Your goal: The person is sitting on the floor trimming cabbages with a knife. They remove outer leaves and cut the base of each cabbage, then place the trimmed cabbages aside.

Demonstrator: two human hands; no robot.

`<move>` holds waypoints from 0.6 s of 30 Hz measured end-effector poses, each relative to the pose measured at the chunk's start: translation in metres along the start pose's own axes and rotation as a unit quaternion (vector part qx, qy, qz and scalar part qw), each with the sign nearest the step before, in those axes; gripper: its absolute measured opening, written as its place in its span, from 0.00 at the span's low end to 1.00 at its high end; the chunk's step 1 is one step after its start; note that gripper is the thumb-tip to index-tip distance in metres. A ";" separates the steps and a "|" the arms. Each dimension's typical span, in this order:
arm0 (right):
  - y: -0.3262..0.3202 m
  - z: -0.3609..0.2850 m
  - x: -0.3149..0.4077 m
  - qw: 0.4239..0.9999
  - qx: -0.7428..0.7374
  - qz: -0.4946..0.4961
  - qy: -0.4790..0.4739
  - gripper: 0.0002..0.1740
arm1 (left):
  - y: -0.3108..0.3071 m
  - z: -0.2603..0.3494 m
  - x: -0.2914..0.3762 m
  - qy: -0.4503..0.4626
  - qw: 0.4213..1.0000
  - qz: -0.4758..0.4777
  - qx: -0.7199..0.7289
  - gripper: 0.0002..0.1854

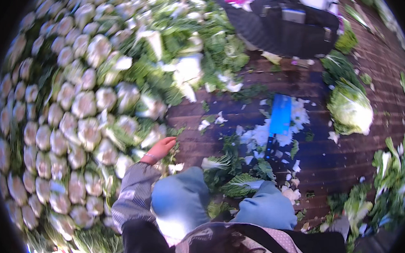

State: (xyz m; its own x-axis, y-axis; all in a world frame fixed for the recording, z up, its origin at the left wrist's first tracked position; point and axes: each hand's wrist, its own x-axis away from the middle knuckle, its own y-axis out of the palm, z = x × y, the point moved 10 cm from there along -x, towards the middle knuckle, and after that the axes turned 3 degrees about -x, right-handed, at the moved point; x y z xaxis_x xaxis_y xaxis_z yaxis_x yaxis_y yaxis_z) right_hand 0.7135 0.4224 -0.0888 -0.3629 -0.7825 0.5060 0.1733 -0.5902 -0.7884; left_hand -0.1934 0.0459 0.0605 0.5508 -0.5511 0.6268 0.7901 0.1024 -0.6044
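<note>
My left hand [161, 149] reaches out over the floor beside the stacked napa cabbages [87, 104], close to a cabbage at the edge of the pile. It seems to hold nothing, though its fingers are hard to tell apart. My right hand is out of view; a patterned sleeve end [339, 226] shows at the lower right. Before me a cleaver [281, 116] with a blue-looking blade and a dark handle lies on white cabbage scraps [257, 137]. A single trimmed napa cabbage [351, 108] lies to its right.
Loose leaves [224, 48] heap up beyond the pile's edge. At the top, a person in a dark apron [287, 27] is close by. Wooden floorboards [316, 161] carry scattered trimmings, and more leaves [388, 184] lie at the lower right. My knees are near the bottom.
</note>
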 end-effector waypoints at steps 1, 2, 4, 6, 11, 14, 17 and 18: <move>-0.001 0.020 0.003 0.997 0.026 0.011 0.068 0.38 | 0.004 -0.025 -0.006 0.000 1.000 0.021 -0.021 0.22; -0.006 0.029 0.012 0.993 0.035 0.033 0.110 0.37 | 0.015 -0.052 -0.015 -0.023 0.999 0.025 0.014 0.22; -0.020 0.001 0.038 0.989 -0.012 0.114 0.096 0.35 | 0.045 -0.092 -0.038 -0.061 0.995 0.023 0.070 0.20; -0.043 -0.051 0.078 0.968 -0.086 0.234 0.040 0.34 | 0.069 -0.107 -0.067 -0.059 0.997 0.016 0.042 0.19; -0.078 -0.216 0.190 0.905 -0.050 0.325 -0.269 0.29 | -0.003 -0.018 -0.163 0.168 0.951 0.196 -0.172 0.17; -0.108 -0.284 0.228 0.862 -0.069 0.333 -0.376 0.28 | -0.129 0.052 -0.198 0.175 0.846 0.410 -0.292 0.34; -0.131 -0.336 0.249 0.848 -0.071 0.311 -0.424 0.26 | -0.262 0.122 -0.206 0.249 0.770 0.545 -0.218 0.52; -0.137 -0.348 0.261 0.838 -0.073 0.315 -0.439 0.25 | -0.301 0.126 -0.216 0.183 0.787 0.564 -0.171 0.57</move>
State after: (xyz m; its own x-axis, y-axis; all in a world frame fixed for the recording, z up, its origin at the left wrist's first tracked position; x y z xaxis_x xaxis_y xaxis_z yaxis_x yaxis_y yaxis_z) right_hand 0.2764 0.3681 0.0298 0.5839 -0.8117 -0.0161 -0.0605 -0.0238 -0.9979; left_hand -0.5163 0.2381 0.1688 0.6862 -0.4769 -0.5493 -0.3000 0.5025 -0.8109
